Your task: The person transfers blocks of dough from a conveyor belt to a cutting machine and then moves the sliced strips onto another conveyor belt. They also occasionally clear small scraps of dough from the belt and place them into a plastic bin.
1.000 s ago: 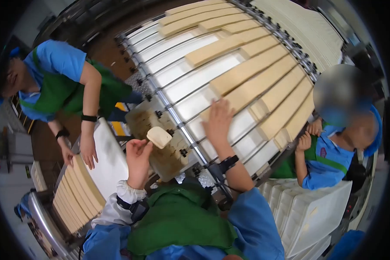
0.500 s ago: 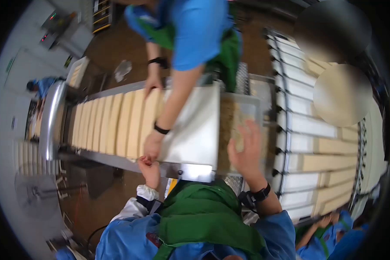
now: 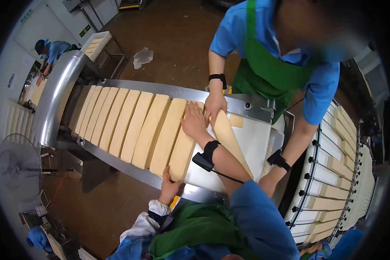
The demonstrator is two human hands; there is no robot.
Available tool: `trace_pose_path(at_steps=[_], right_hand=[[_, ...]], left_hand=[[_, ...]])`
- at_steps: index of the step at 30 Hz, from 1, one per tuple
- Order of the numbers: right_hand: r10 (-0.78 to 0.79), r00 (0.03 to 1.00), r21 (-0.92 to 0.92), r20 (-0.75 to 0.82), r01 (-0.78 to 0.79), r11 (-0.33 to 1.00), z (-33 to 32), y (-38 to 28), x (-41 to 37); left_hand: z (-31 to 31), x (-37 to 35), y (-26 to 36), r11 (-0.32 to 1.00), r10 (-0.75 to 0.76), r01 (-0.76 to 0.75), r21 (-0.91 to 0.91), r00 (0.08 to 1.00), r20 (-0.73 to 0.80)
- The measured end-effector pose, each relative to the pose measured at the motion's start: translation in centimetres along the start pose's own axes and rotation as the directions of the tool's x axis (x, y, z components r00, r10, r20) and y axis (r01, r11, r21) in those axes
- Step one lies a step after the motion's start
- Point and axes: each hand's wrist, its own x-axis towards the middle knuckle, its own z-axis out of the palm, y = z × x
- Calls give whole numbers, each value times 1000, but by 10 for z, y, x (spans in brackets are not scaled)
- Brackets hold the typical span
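Note:
Pale slabs point(image 3: 160, 134) lie side by side on the conveyor. My right hand point(image 3: 195, 123) rests flat, fingers stretched, over the far part of the last slab in the row point(image 3: 184, 156). At that slab's near end is my left hand point(image 3: 171, 188), thumb and fingers bent round its corner. A co-worker's hand point(image 3: 215, 106) touches the far end of a slanted slab point(image 3: 229, 136) just right of the row. The co-worker's other hand point(image 3: 268, 186) is near that slab's near end, partly behind my right arm. A small pale piece point(image 3: 236, 121) lies beside it.
A metal housing point(image 3: 60, 97) spans the conveyor's left end. On the right stands a rack point(image 3: 318, 173) with more pale pieces. A co-worker in a green apron point(image 3: 281, 65) stands across the conveyor. A fan point(image 3: 19, 162) is at left, and clear plastic point(image 3: 143, 57) lies on the floor.
My right hand has moved left from above the tray onto a slab. The co-worker has shifted right, hands now at the slanted slab. The row reaches farther right, and the view has shifted.

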Motion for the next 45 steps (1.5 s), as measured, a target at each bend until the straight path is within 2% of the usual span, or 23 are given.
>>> trace_pose_path(at_steps=[1, 5, 9, 11, 12, 13, 14, 15, 16, 18, 20, 21, 24, 28, 30, 31, 35, 36, 37, 38, 41, 43, 45], right_hand=[[43, 999, -7, -21, -43, 999, 10, 7, 4], [-16, 998, -156, -53, 7, 988, 13, 8, -9], [-6, 991, -223, -137, -25, 974, 0, 0, 10], [79, 996, -262, -50, -89, 961, -2, 4, 30], [207, 968, -201, 144, -176, 964, -31, -7, 37], [274, 936, -183, 220, -236, 954, -41, -9, 41], [246, 965, -289, 94, -210, 934, -32, -1, 33], [215, 976, -392, -34, -211, 895, -23, 8, 25], [292, 956, -359, 6, -271, 893, -41, 22, 12], [423, 903, -276, 75, -389, 879, -74, 46, -11], [523, 852, -238, 21, -504, 831, -113, 69, -52], [567, 823, -212, -3, -555, 804, -132, 78, -74], [642, 720, -118, 264, -636, 763, -166, 94, -130], [436, 887, -257, 151, -391, 884, -158, 89, -183], [408, 913, -258, 4, -393, 883, -154, 95, -195], [421, 907, -245, 27, -402, 882, -156, 102, -208], [455, 833, -141, -315, -515, 846, -221, 147, -275], [425, 793, -108, -437, -515, 850, -247, 166, -296], [456, 788, -162, -413, -556, 815, -283, 185, -315], [486, 782, -218, -390, -592, 776, -322, 205, -332], [592, 703, -185, -393, -691, 699, -399, 275, -377], [645, 680, -148, -350, -720, 678, -435, 325, -404], [693, 671, -104, -264, -734, 672, -451, 385, -426]], left_hand=[[-2, -1, 3, 1000, -5, 7, -30, 999, 36], [-6, 0, 7, 998, 62, -60, -31, 996, 62], [-8, 6, 16, 989, -60, 78, -129, 989, 133], [-6, 10, 23, 948, -180, 230, -218, 957, 227], [-8, 4, 45, 957, -230, 261, -128, 948, 220], [-3, 11, 27, 969, -129, 169, -179, 968, 215], [-4, 7, 46, 973, -161, 194, -126, 959, 231], [-3, 13, 27, 991, -70, 93, -97, 973, 222], [0, 5, 44, 990, -95, 117, -77, 965, 244], [3, 15, 30, 951, 210, -263, 164, 936, 282], [6, 7, 56, 812, 311, -434, 389, 887, 341], [9, 7, 64, 764, 362, -501, 406, 854, 374], [13, 12, 79, 686, 348, -554, 472, 819, 456], [27, 23, 73, 578, 309, -516, 632, 855, 416], [39, 21, 77, 580, 337, -525, 623, 851, 403], [45, 20, 80, 630, 331, -539, 559, 838, 435], [127, -23, 123, 543, 462, -697, 468, 714, 526], [155, -32, 132, 518, 521, -767, 379, 635, 571], [185, -40, 139, 489, 575, -823, 288, 553, 603], [219, -55, 151, 465, 578, -837, 289, 534, 617], [317, -103, 183, 407, 612, -878, 253, 468, 638], [376, -117, 193, 323, 678, -936, 142, 334, 655], [423, -130, 203, 281, 621, -932, 231, 359, 697]])
